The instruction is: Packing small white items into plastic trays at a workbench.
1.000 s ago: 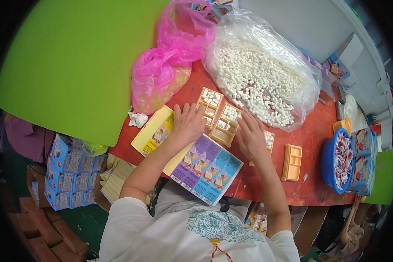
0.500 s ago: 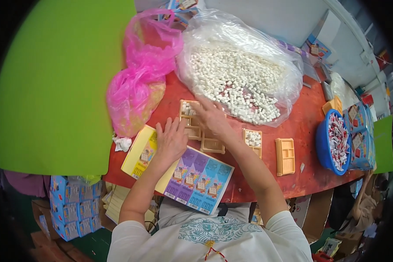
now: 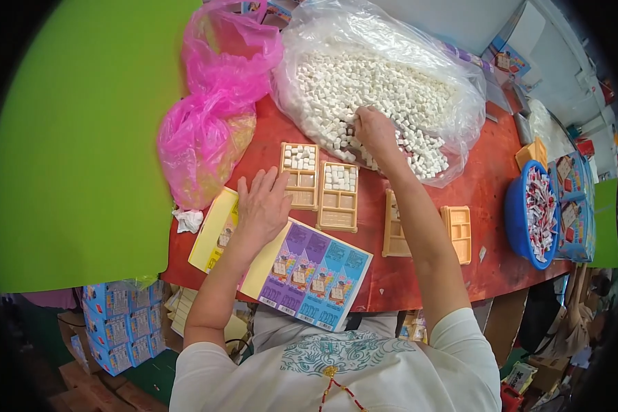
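We sit or stand at a blotchy, scuffed red desk (image 3: 419, 288), with a smooth green panel (image 3: 82, 151) on its left and a pale wall (image 3: 439, 20) behind. On the desk, a crinkled, see-through bag (image 3: 347, 27) holds a heap of small, chalky white blocks (image 3: 384, 79), where the fingers of our right hand (image 3: 376, 135) are curled, though we cannot tell if they grip any. Our left hand (image 3: 262, 214), fingers slightly apart, lies over flat printed sheets (image 3: 316, 278) beside two oblong, compartmented tan trays (image 3: 338, 200).
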`<state>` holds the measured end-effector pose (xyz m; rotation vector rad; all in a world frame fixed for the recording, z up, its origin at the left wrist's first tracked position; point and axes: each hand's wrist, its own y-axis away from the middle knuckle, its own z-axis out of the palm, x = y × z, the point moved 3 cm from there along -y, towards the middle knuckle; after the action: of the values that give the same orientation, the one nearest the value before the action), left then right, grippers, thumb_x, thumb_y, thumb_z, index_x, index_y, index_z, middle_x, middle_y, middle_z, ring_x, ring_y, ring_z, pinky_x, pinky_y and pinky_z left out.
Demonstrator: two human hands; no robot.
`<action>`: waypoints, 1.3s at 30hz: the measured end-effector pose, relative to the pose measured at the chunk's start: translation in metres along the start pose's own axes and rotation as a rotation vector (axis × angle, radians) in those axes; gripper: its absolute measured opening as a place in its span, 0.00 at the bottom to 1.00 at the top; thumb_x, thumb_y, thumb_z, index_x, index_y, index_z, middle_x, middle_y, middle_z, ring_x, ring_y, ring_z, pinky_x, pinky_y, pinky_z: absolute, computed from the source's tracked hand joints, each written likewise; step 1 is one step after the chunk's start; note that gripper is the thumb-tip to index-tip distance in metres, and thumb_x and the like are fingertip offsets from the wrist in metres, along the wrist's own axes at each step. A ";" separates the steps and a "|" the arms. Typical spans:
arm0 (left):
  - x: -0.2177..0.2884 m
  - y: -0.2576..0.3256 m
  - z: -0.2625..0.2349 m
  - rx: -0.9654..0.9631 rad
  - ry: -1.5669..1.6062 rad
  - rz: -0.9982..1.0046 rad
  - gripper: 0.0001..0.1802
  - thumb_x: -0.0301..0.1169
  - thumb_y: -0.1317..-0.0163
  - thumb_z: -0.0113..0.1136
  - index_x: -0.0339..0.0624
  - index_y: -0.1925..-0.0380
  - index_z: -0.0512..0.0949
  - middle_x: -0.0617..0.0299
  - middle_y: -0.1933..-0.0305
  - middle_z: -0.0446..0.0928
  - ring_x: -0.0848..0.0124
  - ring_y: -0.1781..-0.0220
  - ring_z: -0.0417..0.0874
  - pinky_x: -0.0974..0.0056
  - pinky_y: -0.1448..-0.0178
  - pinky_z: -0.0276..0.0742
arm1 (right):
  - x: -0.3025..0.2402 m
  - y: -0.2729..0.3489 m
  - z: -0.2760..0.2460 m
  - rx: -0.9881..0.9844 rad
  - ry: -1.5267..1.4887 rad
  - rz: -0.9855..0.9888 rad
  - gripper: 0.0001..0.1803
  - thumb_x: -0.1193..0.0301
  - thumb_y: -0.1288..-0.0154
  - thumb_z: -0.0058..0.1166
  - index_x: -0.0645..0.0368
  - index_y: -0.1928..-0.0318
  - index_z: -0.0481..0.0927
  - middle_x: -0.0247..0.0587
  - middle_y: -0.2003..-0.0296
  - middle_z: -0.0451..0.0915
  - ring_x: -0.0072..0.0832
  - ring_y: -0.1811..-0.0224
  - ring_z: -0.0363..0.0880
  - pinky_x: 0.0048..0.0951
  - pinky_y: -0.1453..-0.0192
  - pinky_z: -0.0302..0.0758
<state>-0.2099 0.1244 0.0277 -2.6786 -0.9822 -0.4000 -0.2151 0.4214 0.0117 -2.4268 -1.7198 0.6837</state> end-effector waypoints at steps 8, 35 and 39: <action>-0.011 -0.004 0.009 0.004 -0.007 -0.031 0.28 0.36 0.38 0.54 0.39 0.38 0.67 0.45 0.33 0.65 0.47 0.30 0.64 0.34 0.31 0.52 | -0.094 0.041 -0.008 -0.012 -0.319 -0.252 0.06 0.74 0.39 0.53 0.58 0.62 0.80 0.47 0.66 0.79 0.48 0.65 0.80 0.45 0.59 0.77; 0.197 0.026 0.034 -0.151 0.547 0.569 0.22 0.29 0.39 0.56 0.37 0.44 0.74 0.45 0.40 0.74 0.51 0.38 0.74 0.53 0.33 0.67 | 0.080 0.280 -0.146 0.127 0.479 0.335 0.06 0.70 0.44 0.55 0.58 0.72 0.75 0.42 0.71 0.74 0.39 0.65 0.76 0.40 0.62 0.70; 0.238 0.042 0.065 -0.250 0.721 0.557 0.23 0.29 0.39 0.56 0.36 0.43 0.73 0.46 0.40 0.74 0.54 0.37 0.74 0.56 0.33 0.67 | 0.083 0.288 -0.149 0.114 0.423 0.311 0.06 0.71 0.43 0.55 0.59 0.73 0.75 0.43 0.72 0.74 0.40 0.66 0.77 0.41 0.62 0.71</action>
<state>0.0029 0.2550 0.0425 -2.5143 0.0223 -1.2823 0.1194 0.4196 0.0270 -2.5460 -1.1328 0.2509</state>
